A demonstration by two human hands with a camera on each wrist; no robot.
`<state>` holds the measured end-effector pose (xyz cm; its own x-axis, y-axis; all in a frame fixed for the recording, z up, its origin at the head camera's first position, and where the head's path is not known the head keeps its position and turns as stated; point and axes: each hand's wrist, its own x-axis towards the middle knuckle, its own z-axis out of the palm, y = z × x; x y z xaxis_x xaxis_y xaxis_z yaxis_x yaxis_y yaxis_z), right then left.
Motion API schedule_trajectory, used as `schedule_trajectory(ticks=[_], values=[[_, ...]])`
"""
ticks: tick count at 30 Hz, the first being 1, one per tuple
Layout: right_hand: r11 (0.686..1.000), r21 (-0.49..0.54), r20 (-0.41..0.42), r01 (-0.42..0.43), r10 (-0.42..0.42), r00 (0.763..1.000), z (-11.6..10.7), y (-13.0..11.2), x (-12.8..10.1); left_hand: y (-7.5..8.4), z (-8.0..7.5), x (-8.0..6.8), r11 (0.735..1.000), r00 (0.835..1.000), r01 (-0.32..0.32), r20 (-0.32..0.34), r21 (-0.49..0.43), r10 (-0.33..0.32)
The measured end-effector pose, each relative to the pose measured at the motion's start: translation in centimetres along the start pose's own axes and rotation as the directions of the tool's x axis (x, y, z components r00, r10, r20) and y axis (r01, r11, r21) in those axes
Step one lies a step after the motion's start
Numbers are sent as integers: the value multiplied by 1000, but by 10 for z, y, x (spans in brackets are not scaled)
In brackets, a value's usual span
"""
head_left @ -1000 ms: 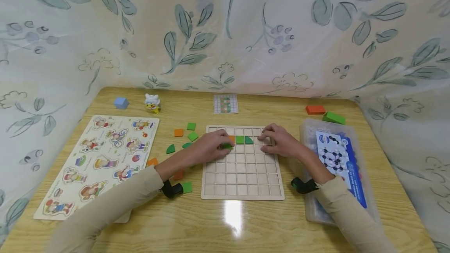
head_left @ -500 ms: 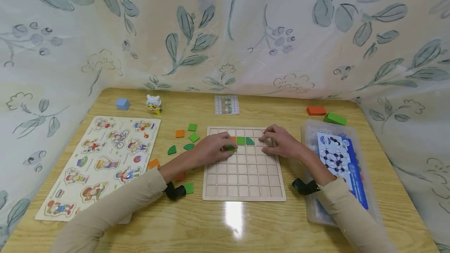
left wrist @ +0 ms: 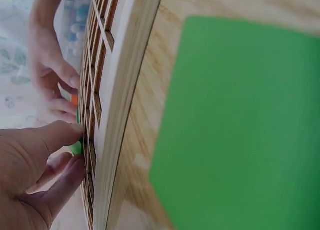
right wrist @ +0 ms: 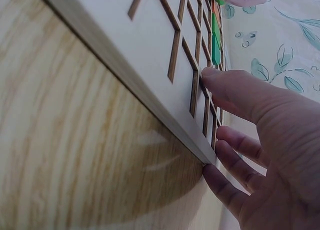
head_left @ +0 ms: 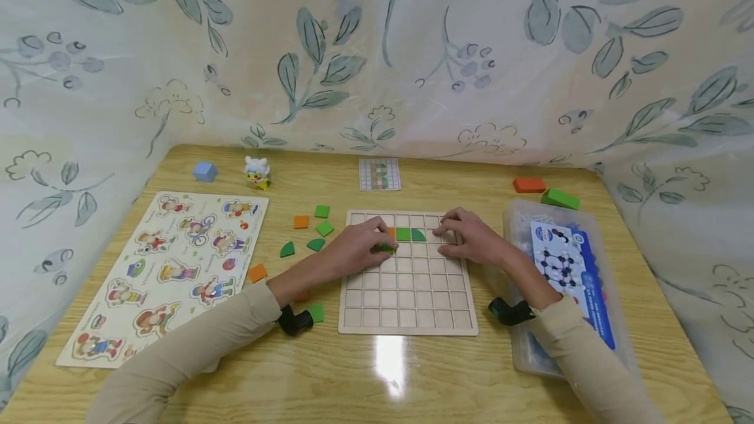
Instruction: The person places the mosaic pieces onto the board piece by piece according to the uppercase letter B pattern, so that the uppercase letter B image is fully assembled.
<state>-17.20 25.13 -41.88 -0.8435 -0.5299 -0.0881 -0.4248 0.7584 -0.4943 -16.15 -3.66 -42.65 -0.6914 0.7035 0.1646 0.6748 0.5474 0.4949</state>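
The left hand (head_left: 353, 248) pinches a small green piece (head_left: 385, 248) down on the grid board (head_left: 406, 306), left of centre; its pointing cannot be told. Further right, the right hand (head_left: 471, 239) presses relaxed fingers on the board, gripping nothing.

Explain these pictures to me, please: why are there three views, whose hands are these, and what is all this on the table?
No machine here: a person works with bare hands and wears three cameras. The wide picture comes from the head; the two close, tilted ones come from the wrists.

On the table lies a wooden grid board with an orange, a green square and a green curved tile in one row. The left hand pinches a small green piece over the board, its fingers seen close in the left wrist view. The right hand rests on the board's far right part.

Around it: loose tiles, a pattern card, a picture puzzle, a plastic box, a toy figure.
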Motion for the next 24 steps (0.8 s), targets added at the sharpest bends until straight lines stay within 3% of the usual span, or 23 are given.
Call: schedule_trajectory(ticks=[16, 20, 24], values=[[999, 11, -17, 40, -40, 999, -3, 6, -1, 5, -2, 3, 999, 1000, 12, 8, 34, -12], [998, 18, -21, 53, -52, 998, -2, 5, -1, 11, -8, -6, 998, 999, 22, 46, 52, -24], [999, 13, -8, 50, -49, 999, 0, 3, -2, 19, -26, -30, 996, 995, 54, 79, 64, -59]])
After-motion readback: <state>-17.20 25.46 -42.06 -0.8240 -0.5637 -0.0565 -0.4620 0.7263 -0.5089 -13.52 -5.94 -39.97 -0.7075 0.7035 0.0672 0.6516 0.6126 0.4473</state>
